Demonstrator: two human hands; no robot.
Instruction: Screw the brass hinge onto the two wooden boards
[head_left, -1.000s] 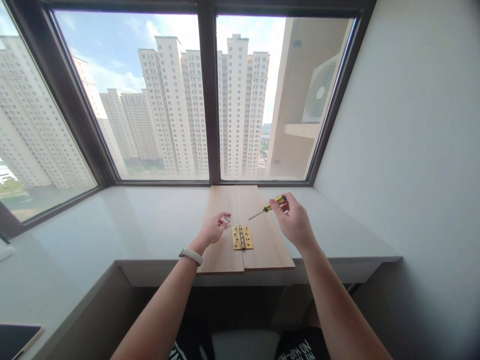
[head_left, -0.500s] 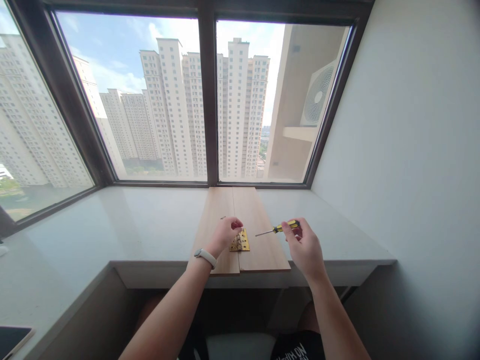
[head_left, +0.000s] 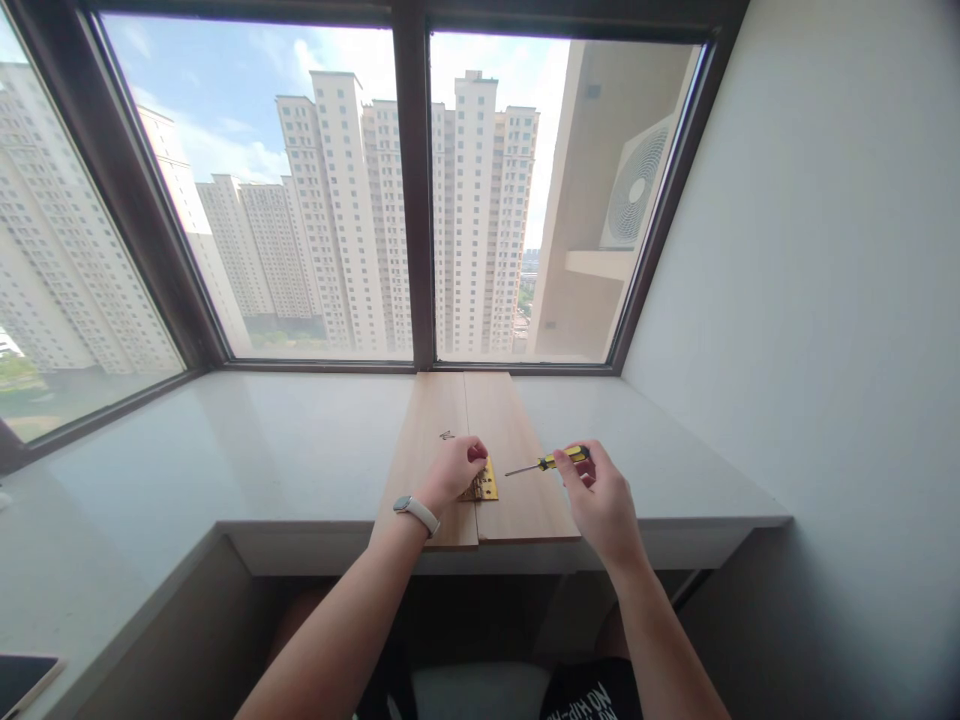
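Observation:
Two pale wooden boards (head_left: 525, 515) lie side by side, running from the window to the counter's front edge. A gold hinge (head_left: 487, 488) rests across their seam, partly covered by my left hand (head_left: 456, 470). The fingers of that hand are pinched together at the hinge's upper part; what they hold, if anything, is too small to make out. My right hand (head_left: 604, 495) grips a yellow and black screwdriver (head_left: 574, 455), its tip pointing left, just right of the hinge and apart from it. Small dark screws (head_left: 447, 435) lie on the left board beyond my left hand.
The white counter (head_left: 300, 440) extends on both sides of the boards and turns toward me at the left. A dark flat device (head_left: 26, 680) sits at the lower left. Window frames (head_left: 421, 200) stand behind, and a wall (head_left: 810, 250) rises at the right.
My right hand and the screwdriver have shifted slightly left, toward the hinge. My left hand has moved a little to the right, showing more of the screws behind it.

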